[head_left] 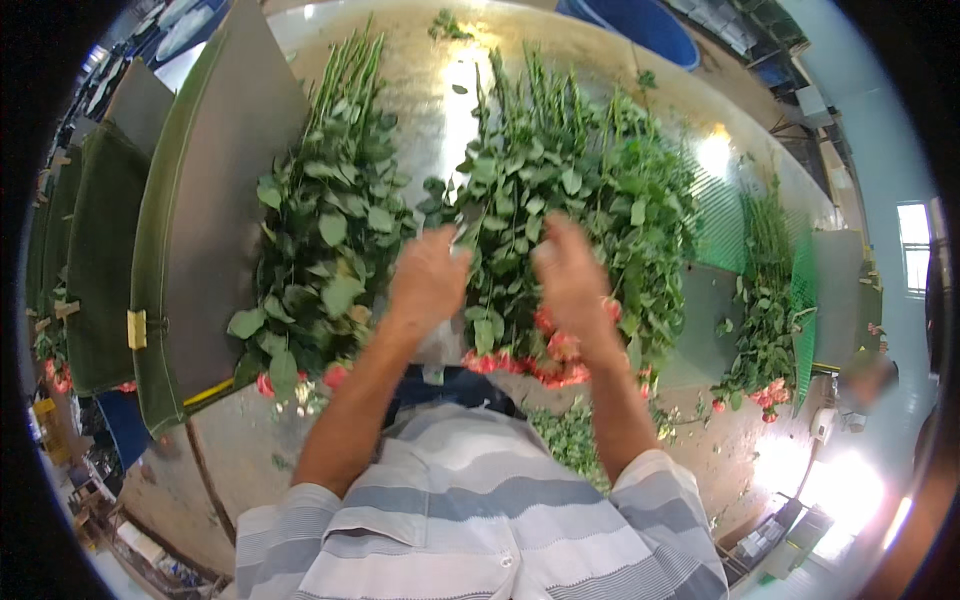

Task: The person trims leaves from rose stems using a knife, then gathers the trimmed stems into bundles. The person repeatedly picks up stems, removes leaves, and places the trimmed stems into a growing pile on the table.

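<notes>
Cut roses lie on the metal table with their stems pointing away from me and pink-red blooms (560, 372) at the near edge. My left hand (428, 280) hovers by the gap between the left rose pile (335, 225) and the middle rose pile (520, 170). Its fingers are curled, and a small pale glint shows at the fingertips; what it is I cannot make out. Over the near part of the middle pile is my right hand (572, 275), blurred, its fingers stretched forward and the thumb apart. Nothing shows in it.
An upright grey panel with a green fabric edge (165, 230) stands at the left. Green mesh (720, 220) and another rose bunch (765, 310) are at the right. A blue tub (640, 30) stands beyond the table (430, 70). Leaf trimmings (570, 435) lie below the near edge.
</notes>
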